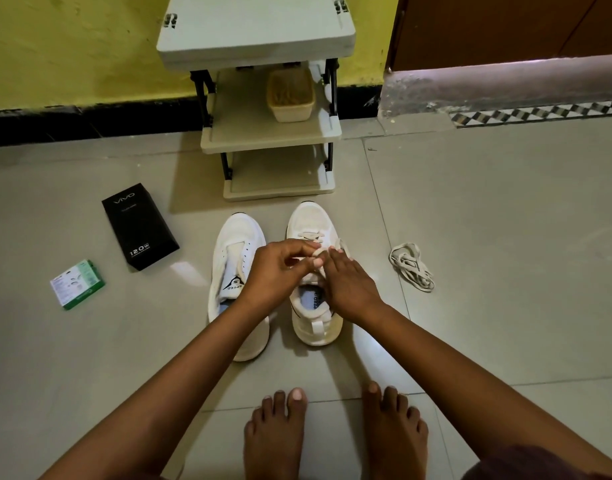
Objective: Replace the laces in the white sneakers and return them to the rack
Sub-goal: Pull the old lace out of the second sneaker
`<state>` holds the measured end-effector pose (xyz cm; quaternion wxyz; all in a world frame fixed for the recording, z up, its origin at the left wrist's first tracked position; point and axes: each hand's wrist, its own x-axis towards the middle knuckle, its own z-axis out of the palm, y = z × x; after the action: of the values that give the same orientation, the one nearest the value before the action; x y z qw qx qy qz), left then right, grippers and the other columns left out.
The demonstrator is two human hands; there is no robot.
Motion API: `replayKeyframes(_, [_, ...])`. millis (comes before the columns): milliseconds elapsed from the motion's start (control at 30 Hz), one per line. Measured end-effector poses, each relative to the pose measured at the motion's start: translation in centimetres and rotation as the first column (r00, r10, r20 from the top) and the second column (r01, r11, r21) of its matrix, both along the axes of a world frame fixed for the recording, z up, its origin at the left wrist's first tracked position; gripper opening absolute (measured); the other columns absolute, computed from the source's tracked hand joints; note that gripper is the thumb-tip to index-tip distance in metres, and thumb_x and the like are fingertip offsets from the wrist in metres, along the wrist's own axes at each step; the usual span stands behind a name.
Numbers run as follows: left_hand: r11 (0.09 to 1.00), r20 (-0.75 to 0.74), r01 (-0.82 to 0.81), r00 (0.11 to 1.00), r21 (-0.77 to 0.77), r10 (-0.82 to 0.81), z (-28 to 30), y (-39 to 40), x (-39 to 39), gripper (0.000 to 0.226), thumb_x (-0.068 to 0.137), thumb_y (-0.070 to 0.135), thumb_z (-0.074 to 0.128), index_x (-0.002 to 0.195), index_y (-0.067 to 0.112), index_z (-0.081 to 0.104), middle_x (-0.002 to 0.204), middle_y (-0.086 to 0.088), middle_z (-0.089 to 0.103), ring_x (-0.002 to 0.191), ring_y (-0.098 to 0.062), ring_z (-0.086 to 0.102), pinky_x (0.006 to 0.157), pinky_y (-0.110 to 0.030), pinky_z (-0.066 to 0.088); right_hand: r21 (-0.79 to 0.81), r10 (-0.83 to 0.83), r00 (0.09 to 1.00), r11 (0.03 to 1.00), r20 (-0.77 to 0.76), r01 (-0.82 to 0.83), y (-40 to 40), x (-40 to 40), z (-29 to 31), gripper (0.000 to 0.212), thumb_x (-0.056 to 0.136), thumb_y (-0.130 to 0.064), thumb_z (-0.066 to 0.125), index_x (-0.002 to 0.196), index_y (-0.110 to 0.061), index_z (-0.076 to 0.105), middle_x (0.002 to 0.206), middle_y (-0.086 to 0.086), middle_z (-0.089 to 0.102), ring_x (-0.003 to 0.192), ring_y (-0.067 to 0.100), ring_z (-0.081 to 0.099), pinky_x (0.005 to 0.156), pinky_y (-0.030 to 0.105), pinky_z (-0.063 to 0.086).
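Observation:
Two white sneakers stand side by side on the tiled floor, toes toward the rack (270,133). The left sneaker (237,268) has bare eyelets and no lace. The right sneaker (313,271) carries a cream lace (309,235) crossed over its front eyelets. My left hand (280,268) and my right hand (349,285) meet over the right sneaker's tongue, both pinching the lace between fingertips. A loose bundled lace (411,266) lies on the floor to the right of the shoes.
A black phone box (140,225) and a small green box (77,284) lie on the floor at left. A beige basket (290,95) sits on the rack's middle shelf. My bare feet (335,431) are near the bottom edge. Yellow wall behind, brown door at upper right.

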<state>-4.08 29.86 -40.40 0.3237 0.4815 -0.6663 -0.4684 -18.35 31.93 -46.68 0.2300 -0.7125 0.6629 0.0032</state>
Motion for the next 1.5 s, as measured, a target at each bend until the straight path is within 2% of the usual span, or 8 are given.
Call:
replayKeyframes(267, [0.785,0.845,0.504,0.533,-0.36,0.046,-2.7,0.1,1.3,0.015,0.068,0.023,0.071,0.081,0.017,0.075,0.111,-0.008,0.068,0.103,-0.03,0.062,0.079,-0.035,0.05,0.004,-0.027,0.993,1.0,0.113,0.027,0.3,-0.5,-0.7,0.069,0.098,-0.043,0.036,0.151,-0.017,0.001,0.159,0.002,0.002,0.146,0.014,0.003,0.116,0.026,0.005])
replayKeyframes(467, [0.961,0.344,0.199,0.931,-0.191,-0.124,-1.8,-0.6,0.7,0.009,0.08,0.009,0.068,0.086,0.009,0.075,0.093,0.002,0.07,0.096,-0.015,0.061,0.087,-0.03,0.047,-0.038,-0.01,0.995,0.999,0.101,0.014,0.1,-0.6,-1.0,0.061,0.098,-0.037,0.037,0.151,-0.017,0.013,0.158,0.005,0.013,0.146,0.017,0.011,0.117,0.03,0.015])
replayKeyframes(633, [0.967,-0.226,0.155,0.968,0.202,-0.108,0.6,-0.5,0.2,0.012,0.084,0.0,0.062,0.093,0.004,0.069,0.091,-0.002,0.07,0.088,-0.006,0.066,0.08,-0.017,0.05,-0.036,0.034,0.999,0.999,0.043,-0.032,-0.2,-0.4,-0.6,0.06,0.099,-0.035,0.036,0.149,-0.011,0.014,0.156,0.008,0.018,0.143,0.021,0.016,0.115,0.03,0.017])
replayKeyframes(733, [0.992,0.127,0.122,0.984,0.017,-0.124,-0.4,-1.1,1.0,0.018,0.082,0.007,0.068,0.1,0.012,0.07,0.111,-0.005,0.066,0.104,-0.014,0.062,0.087,-0.02,0.047,-0.023,0.01,0.998,1.0,0.069,-0.009,-0.1,-0.4,-0.7,0.061,0.099,-0.036,0.036,0.15,-0.011,0.013,0.155,0.009,0.019,0.143,0.023,0.018,0.114,0.03,0.017])
replayKeyframes(833, [0.915,0.749,0.387,0.639,-0.118,-0.174,-1.3,-0.7,1.3,0.027,0.089,0.021,0.06,0.115,0.021,0.066,0.138,0.001,0.049,0.123,-0.02,0.048,0.089,-0.028,0.044,-0.005,0.007,0.997,1.0,0.073,-0.007,0.1,-0.4,-0.7,0.065,0.098,-0.041,0.031,0.15,-0.01,0.009,0.157,0.01,0.013,0.145,0.02,0.012,0.117,0.03,0.014])
replayKeyframes(933, [0.884,0.896,0.446,0.436,-0.139,-0.079,-1.6,0.4,0.4,0.028,0.095,0.023,0.044,0.119,0.016,0.058,0.147,0.002,0.037,0.122,-0.023,0.048,0.076,-0.03,0.044,-0.035,-0.006,0.995,0.999,0.102,0.009,0.4,-0.2,-0.7,0.08,0.083,-0.054,0.01,0.15,-0.009,0.009,0.157,0.011,0.012,0.145,0.022,0.013,0.117,0.03,0.013])
replayKeyframes(1367, [0.919,-0.006,0.323,0.944,0.226,-0.331,-0.1,1.3,0.9,0.009,0.079,0.003,0.07,0.08,0.011,0.07,0.082,0.006,0.055,0.076,0.004,0.057,0.071,-0.01,0.042,-0.045,-0.073,0.993,0.996,0.098,0.077,0.8,-0.2,-0.4,0.066,0.098,-0.033,0.041,0.151,-0.019,0.005,0.159,0.008,0.005,0.146,0.02,0.006,0.117,0.03,0.011])
replayKeyframes(1500, [0.971,0.329,0.239,0.915,0.028,-0.235,0.0,0.2,1.4,0.016,0.081,0.013,0.071,0.095,0.019,0.071,0.095,0.007,0.055,0.091,-0.013,0.056,0.074,-0.024,0.042,-0.038,-0.128,0.977,0.99,0.171,0.136,0.5,-0.2,-0.4,0.062,0.097,-0.036,0.041,0.15,-0.023,0.013,0.158,0.004,0.014,0.145,0.018,0.013,0.115,0.033,0.02])
